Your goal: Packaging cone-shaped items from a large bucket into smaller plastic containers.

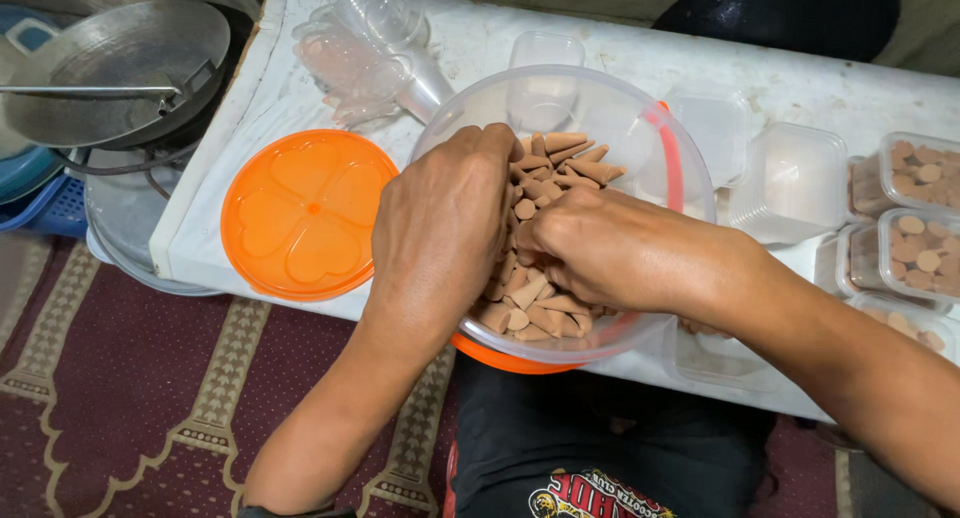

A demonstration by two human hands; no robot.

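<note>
Both hands dig into a clear bowl (640, 128) at the bench's (800, 83) near edge: left hand (440, 218) curled over brown cones (530, 298), right hand (610, 243) closed around some. Its orange lid (305, 213) lies aside left; filled small tubs (915, 228) sit right, empty cups (370, 38) beyond.

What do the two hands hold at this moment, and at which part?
Both the left hand and the right hand are dug into the brown cones inside the clear bowl. The fingers are hidden, so any grip cannot be told.
</note>
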